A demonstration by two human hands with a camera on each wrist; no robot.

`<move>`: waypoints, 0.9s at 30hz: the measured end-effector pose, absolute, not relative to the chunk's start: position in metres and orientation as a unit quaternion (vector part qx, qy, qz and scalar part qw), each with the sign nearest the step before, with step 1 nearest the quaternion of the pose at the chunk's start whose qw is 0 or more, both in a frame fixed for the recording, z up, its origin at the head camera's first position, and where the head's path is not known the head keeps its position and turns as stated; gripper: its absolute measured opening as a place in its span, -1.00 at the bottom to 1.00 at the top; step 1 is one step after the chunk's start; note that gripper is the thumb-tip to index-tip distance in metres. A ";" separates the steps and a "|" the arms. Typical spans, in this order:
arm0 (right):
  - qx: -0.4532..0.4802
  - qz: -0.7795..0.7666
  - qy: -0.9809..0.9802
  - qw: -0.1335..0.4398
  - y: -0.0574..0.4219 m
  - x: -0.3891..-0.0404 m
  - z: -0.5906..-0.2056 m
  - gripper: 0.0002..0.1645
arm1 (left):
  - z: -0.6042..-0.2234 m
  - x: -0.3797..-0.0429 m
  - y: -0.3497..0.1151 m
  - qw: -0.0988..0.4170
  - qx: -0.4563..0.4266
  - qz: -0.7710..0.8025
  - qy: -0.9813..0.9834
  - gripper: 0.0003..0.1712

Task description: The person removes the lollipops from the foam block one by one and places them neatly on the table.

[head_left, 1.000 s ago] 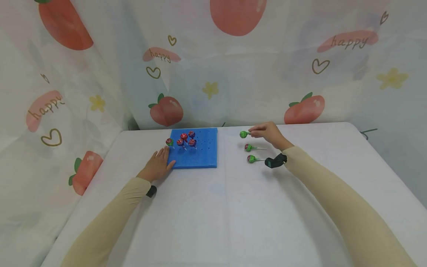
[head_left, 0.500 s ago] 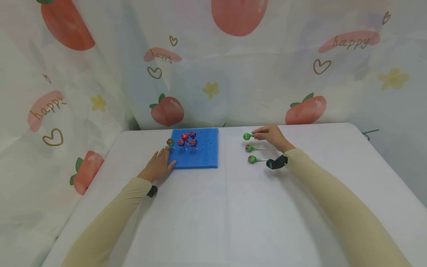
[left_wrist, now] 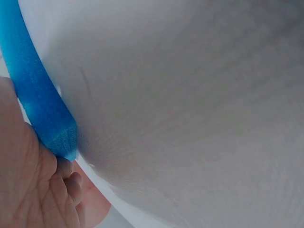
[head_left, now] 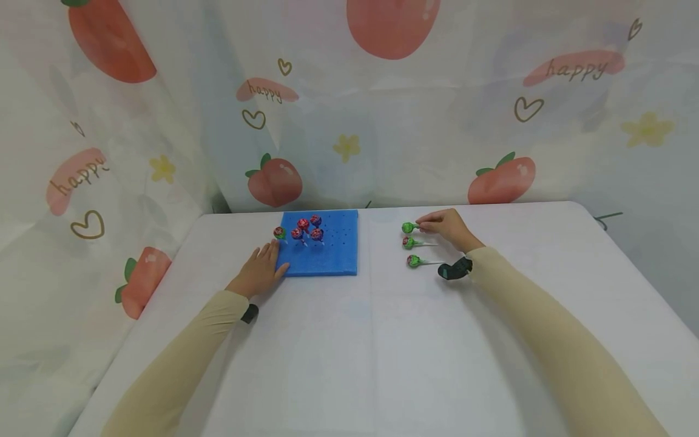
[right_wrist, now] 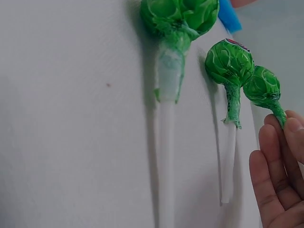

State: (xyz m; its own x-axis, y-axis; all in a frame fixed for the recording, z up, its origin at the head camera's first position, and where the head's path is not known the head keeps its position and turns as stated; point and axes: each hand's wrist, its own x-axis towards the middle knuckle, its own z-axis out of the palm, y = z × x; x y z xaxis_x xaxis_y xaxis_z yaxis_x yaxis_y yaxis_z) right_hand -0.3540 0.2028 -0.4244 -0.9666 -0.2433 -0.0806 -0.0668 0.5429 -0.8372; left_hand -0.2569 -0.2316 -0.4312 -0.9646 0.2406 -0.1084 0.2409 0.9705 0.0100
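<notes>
My right hand pinches a green-wrapped lollipop just below its head, close to the white tabletop at the back right. Two more green lollipops, a middle one and a front one, lie in front of it with their sticks pointing right. My left hand rests at the left edge of a blue board, its thumb by the front corner. A green-and-red lollipop stands at the board's left side. Several red and purple lollipops stand upright beside it.
Small holes dot the board's right half. A white cloth covers the table. Behind it and to the left hangs a printed curtain with fruit, hearts and lettering.
My right hand has moved a little toward me and to the right with the pinched lollipop, closer to the middle green one. The left hand stays on the board.
</notes>
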 end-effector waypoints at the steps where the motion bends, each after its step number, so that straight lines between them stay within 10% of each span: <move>1: -0.086 -0.470 0.873 0.094 0.203 -0.354 -0.425 -0.61 | -0.431 -0.257 -0.231 0.054 0.121 -0.002 0.991 -0.19; 27: -0.098 -0.464 0.875 0.096 0.204 -0.363 -0.436 -0.64 | -0.432 -0.257 -0.233 0.053 0.124 0.000 0.991 -0.19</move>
